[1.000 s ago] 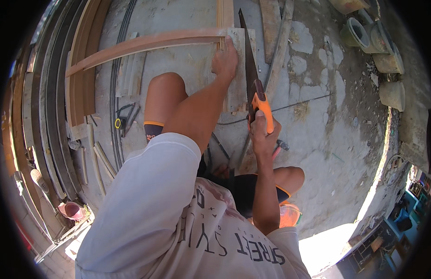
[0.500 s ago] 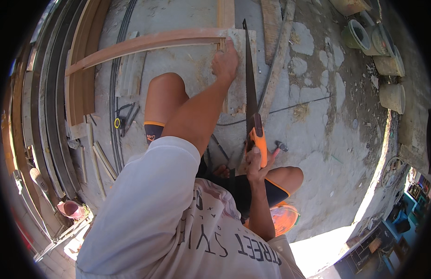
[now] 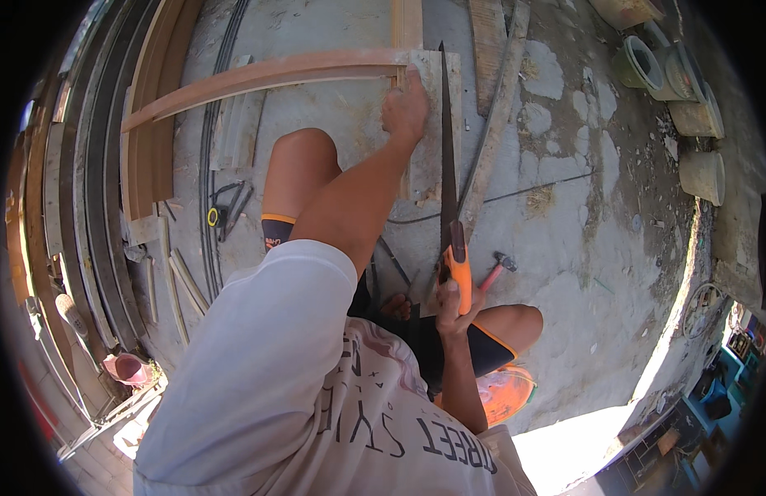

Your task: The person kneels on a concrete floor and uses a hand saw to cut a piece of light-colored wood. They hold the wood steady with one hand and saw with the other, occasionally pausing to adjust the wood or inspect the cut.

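My right hand is wrapped round the orange handle of a handsaw. The long dark blade points away from me over a pale wooden board lying on the ground. At the far end of my outstretched left arm, my left hand is closed at the right end of a long reddish wooden strip, with one digit on its corner. There the strip meets another wooden piece running away from me. Whether the saw teeth touch wood cannot be made out.
A hammer with a pink handle lies right of the saw. Planks lie beyond it. Long timbers and dark cables fill the left side. Several pots line the right edge. An orange basin sits by my right knee.
The saw and my right hand have drawn back a little toward me. My left hand stays at the strip's end. The whole view has shifted slightly.
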Demonstrator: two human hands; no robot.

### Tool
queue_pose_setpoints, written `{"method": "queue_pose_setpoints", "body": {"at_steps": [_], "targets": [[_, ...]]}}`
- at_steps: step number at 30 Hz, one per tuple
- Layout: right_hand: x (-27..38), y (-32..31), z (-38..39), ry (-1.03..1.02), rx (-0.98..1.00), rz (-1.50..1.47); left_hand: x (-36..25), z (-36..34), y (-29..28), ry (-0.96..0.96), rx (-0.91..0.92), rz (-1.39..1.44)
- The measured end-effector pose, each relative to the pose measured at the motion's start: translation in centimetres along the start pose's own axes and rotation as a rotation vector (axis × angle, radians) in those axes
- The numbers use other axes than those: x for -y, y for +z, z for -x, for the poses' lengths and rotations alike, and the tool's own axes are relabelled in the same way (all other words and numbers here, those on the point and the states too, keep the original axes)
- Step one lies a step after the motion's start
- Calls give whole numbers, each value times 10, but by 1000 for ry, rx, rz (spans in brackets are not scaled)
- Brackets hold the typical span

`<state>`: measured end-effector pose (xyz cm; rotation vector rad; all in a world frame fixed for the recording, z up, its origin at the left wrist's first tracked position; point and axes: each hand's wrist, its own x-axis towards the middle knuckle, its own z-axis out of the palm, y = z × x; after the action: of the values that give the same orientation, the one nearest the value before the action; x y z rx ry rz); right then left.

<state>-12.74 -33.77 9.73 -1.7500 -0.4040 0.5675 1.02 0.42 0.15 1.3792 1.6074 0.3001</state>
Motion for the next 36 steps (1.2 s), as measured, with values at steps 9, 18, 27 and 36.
{"method": "queue_pose_setpoints", "body": {"at_steps": [9,18,27,36], "targets": [[16,-24,101,37,-63,78,-3,4,-13,-33,-23,-7],[-6,16,-51,52,13,-104,-2,0,-6,8,-16,-27],[9,33,-45,18,-113,34,-5,2,-7,-12,-27,-56],[86,-34,77,216,-76,119,-2,-1,-4,-24,-38,-33]]}}
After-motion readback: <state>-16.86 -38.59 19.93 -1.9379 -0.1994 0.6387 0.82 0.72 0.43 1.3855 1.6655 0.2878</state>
